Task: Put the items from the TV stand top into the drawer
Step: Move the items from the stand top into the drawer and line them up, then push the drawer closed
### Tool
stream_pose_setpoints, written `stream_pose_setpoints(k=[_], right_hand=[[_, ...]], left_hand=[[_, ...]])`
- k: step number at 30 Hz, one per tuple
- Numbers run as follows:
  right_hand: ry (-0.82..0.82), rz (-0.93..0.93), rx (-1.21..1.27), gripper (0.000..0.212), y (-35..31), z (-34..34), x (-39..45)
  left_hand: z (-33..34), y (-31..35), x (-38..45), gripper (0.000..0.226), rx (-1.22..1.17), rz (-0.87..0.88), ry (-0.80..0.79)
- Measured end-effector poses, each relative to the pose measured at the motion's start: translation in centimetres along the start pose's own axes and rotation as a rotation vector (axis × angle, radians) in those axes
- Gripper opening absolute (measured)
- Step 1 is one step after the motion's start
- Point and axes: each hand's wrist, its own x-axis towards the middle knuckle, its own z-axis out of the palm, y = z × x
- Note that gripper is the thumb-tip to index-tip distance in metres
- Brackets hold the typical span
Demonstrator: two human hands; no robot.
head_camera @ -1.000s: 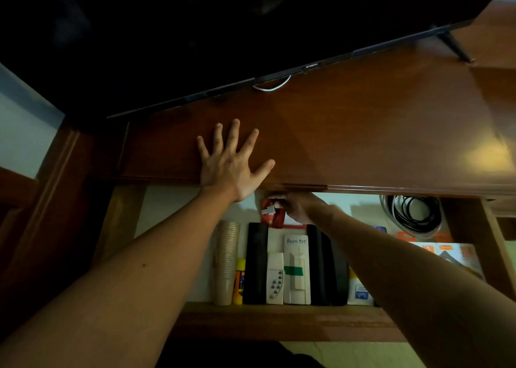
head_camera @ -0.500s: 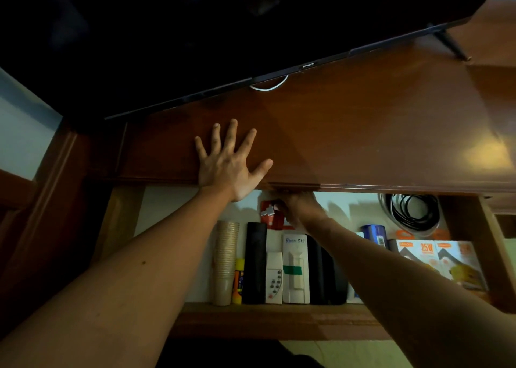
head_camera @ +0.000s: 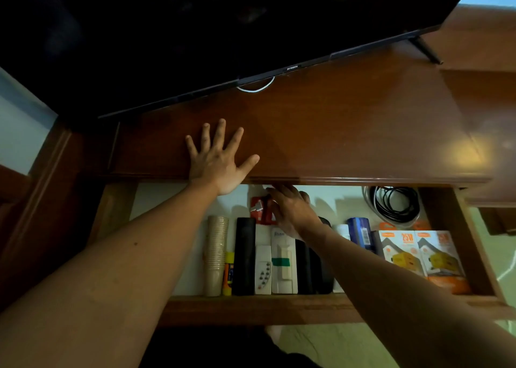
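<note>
We brace our left hand (head_camera: pixel 216 162) flat on the TV stand top (head_camera: pixel 349 133), fingers spread and straight, holding nothing. Our right hand (head_camera: pixel 290 211) is down inside the open drawer (head_camera: pixel 458 228), reaching toward its back under the lip of the stand; its fingers lie loosely extended over the contents, and as far as we can see nothing is held in them, though the fingertips are partly hidden under the edge.

Just to the left of that right hand, touching or nearly touching its fingers, lies the small red item (head_camera: pixel 261 209), with a pale tab on it. It sits at the back of the drawer, beyond the row of long things: the paper cup stack (head_camera: pixel 216 253), the black remote (head_camera: pixel 245 256), the white remote (head_camera: pixel 263 270) and the white holder (head_camera: pixel 283 267), all with their long axes running front to back. Right of the hand are a blue can (head_camera: pixel 358 232), orange charger boxes (head_camera: pixel 418 256) and a coiled black cable (head_camera: pixel 396 204).

We judge the red piece already placed. The stand top near our left hand shows no loose items, only the TV (head_camera: pixel 195 32) and its white cord (head_camera: pixel 255 88), so the placing seems close to done. The right hand is plainly the nearer one to the drawer's contents; its way out runs back toward us along those long axes, and it must lift clear of the remotes beneath the wrist
</note>
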Motion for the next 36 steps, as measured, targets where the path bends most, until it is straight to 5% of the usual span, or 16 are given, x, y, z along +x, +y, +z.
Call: stream_pose_setpoints(k=[8, 17, 36], right_hand=[[-0.064, 0.058, 0.013, 0.048, 0.0, -1.8, -4.1], [0.067, 0.123, 0.025, 0.056, -2.7, -3.1, -11.4], [-0.053, 0.237, -0.12, 0.066, 0.2, -1.6, -25.0]], left_hand=[[-0.5, 0.5, -4.7, 0.074, -0.078, -0.016, -0.097], [1.0, 0.8, -15.6, 0.067, -0.13, 0.127, -0.123], [6.9, 1.0, -28.6, 0.087, -0.006, 0.152, -0.117]])
